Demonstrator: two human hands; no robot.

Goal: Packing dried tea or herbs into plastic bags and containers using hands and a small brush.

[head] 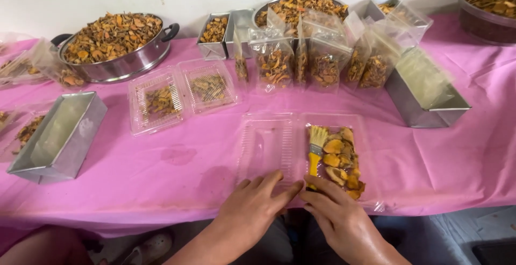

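Open clear clamshell [269, 147] — orange dried slices [342, 163]

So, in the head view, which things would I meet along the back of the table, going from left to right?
Big steel pot → small steel tin → round steel bowl → row of clear bags → dark bowl at the right edge.

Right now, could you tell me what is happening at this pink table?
A person is working with both bare hands at an open clear clamshell box on the pink tablecloth. The left hand rests flat on its empty half. The right hand touches the other half, which holds orange dried slices and a small yellow-handled brush. Behind stand filled clear bags, two more clamshell boxes, steel tins and a steel pot heaped with the same slices.
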